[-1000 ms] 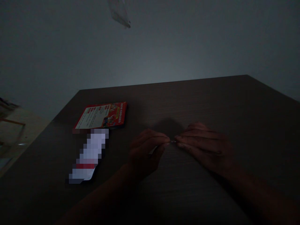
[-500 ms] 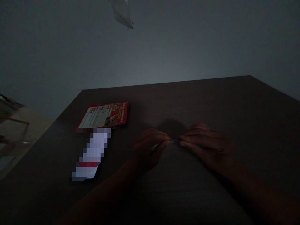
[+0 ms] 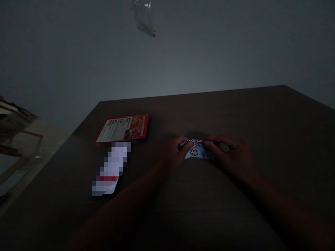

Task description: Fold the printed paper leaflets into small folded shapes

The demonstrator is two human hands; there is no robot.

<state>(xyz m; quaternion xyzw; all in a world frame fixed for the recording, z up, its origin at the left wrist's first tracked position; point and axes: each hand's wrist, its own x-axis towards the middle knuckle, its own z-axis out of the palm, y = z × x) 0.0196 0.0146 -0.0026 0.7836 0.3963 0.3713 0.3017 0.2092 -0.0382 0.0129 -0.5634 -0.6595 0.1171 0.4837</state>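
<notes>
Blue packet spans from left hand to right hand, both pinching.

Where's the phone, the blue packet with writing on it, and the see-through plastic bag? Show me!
Phone [image 3: 112, 167]: head view, on the middle of its lit screen.
Blue packet [image 3: 201, 151]: head view, on its printed face.
See-through plastic bag [image 3: 143, 18]: head view, middle of the part that shows.

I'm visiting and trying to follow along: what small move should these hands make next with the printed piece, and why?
Perhaps the left hand and right hand should ease slightly apart, without letting go, to flatten the blue printed piece: each pinches it with a thumb on top, and its near edge looks bowed between them.
</notes>
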